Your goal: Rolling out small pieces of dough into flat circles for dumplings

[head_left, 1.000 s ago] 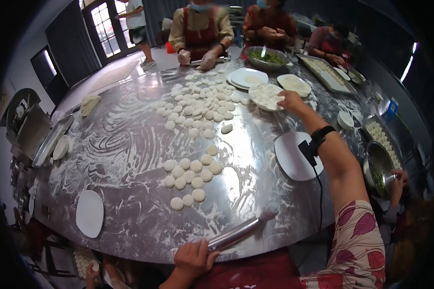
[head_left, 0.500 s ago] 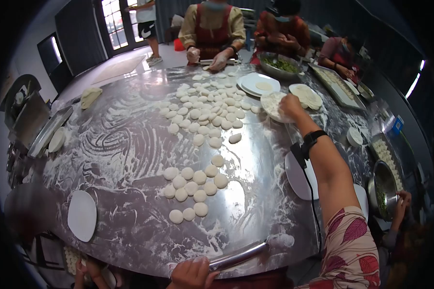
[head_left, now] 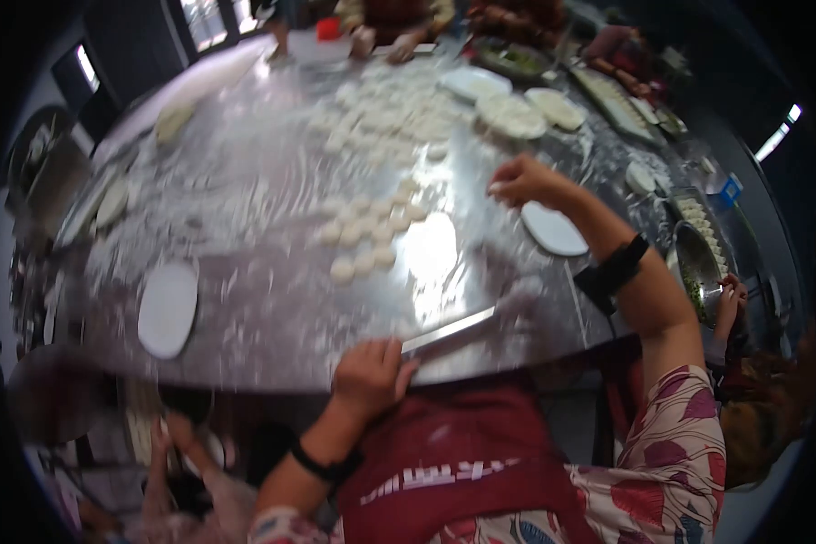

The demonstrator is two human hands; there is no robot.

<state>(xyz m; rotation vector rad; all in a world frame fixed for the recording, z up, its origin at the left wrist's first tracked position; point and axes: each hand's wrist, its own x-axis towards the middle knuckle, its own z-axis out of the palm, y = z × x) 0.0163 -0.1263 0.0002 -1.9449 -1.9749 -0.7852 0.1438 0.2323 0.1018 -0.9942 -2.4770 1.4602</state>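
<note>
My left hand (head_left: 369,374) is closed around one end of a shiny metal rolling pin (head_left: 451,331), which lies slantwise near the table's front edge. Above the table, my right hand (head_left: 528,182) has its fingers drawn together, with something pale at the fingertips that is too blurred to name. Below that hand is an oval white plate (head_left: 554,228). Several flattened dough rounds (head_left: 378,233) sit in a group left of my right hand. Farther back, a plate of flour (head_left: 511,116) stands beyond the right hand.
Many more dough pieces (head_left: 385,109) cover the table's far middle. A white plate (head_left: 169,310) lies at front left, a dough lump (head_left: 173,120) at far left. Bowls of green filling (head_left: 512,60) and trays of dumplings (head_left: 615,102) line the right. Other people work around the table.
My right hand has come back from the flour plate toward me, over the nearer table. My left hand stays on the rolling pin. The view has tilted downward, showing my apron.
</note>
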